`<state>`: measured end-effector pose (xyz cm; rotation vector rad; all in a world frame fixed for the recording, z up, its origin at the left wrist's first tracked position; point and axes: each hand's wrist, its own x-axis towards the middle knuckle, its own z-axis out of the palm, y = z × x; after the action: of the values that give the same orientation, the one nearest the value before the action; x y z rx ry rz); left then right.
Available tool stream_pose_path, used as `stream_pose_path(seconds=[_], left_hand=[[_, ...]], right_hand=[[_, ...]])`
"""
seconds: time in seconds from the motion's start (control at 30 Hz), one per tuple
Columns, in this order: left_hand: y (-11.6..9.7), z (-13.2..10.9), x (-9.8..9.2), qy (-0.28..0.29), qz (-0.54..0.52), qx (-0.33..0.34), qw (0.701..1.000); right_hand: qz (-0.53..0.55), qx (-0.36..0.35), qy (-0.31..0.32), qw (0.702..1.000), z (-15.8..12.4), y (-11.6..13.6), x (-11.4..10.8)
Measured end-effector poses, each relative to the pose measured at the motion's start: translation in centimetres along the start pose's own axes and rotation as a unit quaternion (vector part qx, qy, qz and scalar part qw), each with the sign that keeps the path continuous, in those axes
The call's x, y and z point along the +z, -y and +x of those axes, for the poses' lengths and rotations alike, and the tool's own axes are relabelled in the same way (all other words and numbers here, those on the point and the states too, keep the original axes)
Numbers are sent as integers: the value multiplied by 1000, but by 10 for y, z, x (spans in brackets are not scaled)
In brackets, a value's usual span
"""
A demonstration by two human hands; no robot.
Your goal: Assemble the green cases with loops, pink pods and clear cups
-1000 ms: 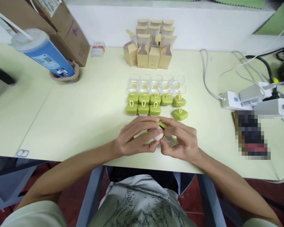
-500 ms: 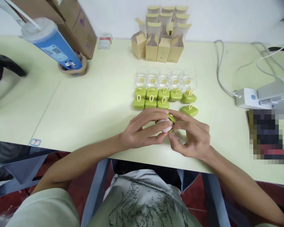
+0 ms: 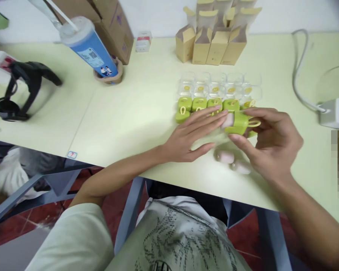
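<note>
Green cases (image 3: 199, 103) partly behind left hand (image 3: 190, 139); tops of cartons (image 3: 214, 49) off-frame.

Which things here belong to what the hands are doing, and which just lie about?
In use: green case, held by right hand; left hand against it; white pieces; cases in rows; clear boxes; card boxes.
Lying about: cup; carton; black device; power strip.

legible text: none | cup label (image 3: 92, 55): blurred; table sticker (image 3: 72, 154): blurred
</note>
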<state>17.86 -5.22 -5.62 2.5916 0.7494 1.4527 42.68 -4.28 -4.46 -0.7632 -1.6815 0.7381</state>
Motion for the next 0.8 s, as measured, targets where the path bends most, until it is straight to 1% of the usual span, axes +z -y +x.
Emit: stream_pose_path(seconds=[0.07,0.1,0.2,0.3,0.37,0.43,0.53,0.6,0.67,0.73,0.8], left_hand=[[1,-1,-1,-19,6,-2,1000],[1,-1,-2,-32,9,-12,999],[3,-1,-1,-66,18,-42,997],[7,-1,1,-84,14,-22,996],[8,0,1,-81,-9,-16,997],[9,1,1,-77,-48,-31,995],[8,3,1,-93,-102,-61,989],[8,4,2,-96,-126,-67,985],[8,3,2,-88,-125,-49,987],[8,2,1,-79,-102,-20,992],[9,1,-1,-76,-81,-11,994]], right_hand=[[9,18,-16,1000,1,1,2],[18,29,-7,999,1,3,3],[58,54,67,995,2,9,6],[112,95,121,982,5,12,5],[152,119,144,971,9,12,2],[177,130,170,961,12,11,-1],[183,146,200,951,13,10,-1],[190,157,205,947,11,10,1],[197,162,205,945,8,10,3],[196,160,212,944,7,10,4],[179,150,220,947,6,9,4]])
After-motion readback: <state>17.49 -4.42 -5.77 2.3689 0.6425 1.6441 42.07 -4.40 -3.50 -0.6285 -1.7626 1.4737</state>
